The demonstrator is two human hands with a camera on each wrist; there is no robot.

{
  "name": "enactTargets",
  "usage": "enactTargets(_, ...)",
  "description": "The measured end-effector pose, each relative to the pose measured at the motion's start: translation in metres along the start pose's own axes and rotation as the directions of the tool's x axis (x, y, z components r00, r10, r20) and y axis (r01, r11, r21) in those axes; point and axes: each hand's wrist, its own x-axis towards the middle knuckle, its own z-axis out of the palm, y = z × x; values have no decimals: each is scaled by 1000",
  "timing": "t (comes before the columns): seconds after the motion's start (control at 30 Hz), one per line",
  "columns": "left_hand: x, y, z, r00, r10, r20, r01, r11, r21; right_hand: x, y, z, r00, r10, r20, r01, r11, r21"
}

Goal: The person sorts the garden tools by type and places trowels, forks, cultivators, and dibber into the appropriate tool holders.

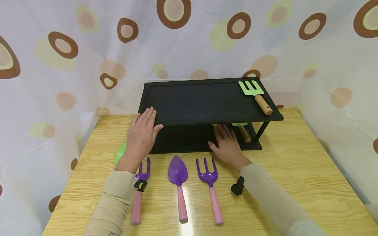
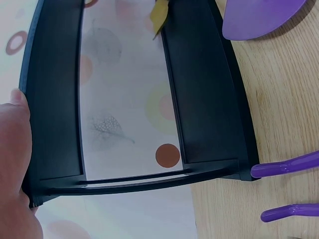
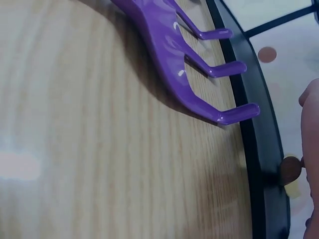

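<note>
Sleeves (image 1: 113, 196), upper green fork (image 1: 254, 93): head view only; hands (image 1: 141, 136) (image 1: 228, 147) at black rack (image 1: 195, 101).

A pale cloth (image 1: 183, 49), printed with brown rings (image 1: 239, 26), peach and light-green patches (image 1: 222, 34) and faint grey leaves (image 2: 107, 129), spans the back and both sides of the scene; its material, apparently fabric or plastic sheeting, cannot be determined with certainty. In front stands a yellowish wood-grain table (image 1: 310, 170), its near surface crossed by a bright streak of reflected light (image 1: 187, 226).
</note>
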Motion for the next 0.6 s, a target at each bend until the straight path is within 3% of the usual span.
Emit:
enactTargets(0.37, 1, -1, 2, 999, 12, -32, -12, 1000, 1, -32, 2, -14, 1000, 19, 3, -18, 999, -48)
enactTargets(0.6, 0, 0, 1, 1000, 5, -10, -5, 1000, 3, -61, 12, -28, 999, -2, -42, -1, 997, -74)
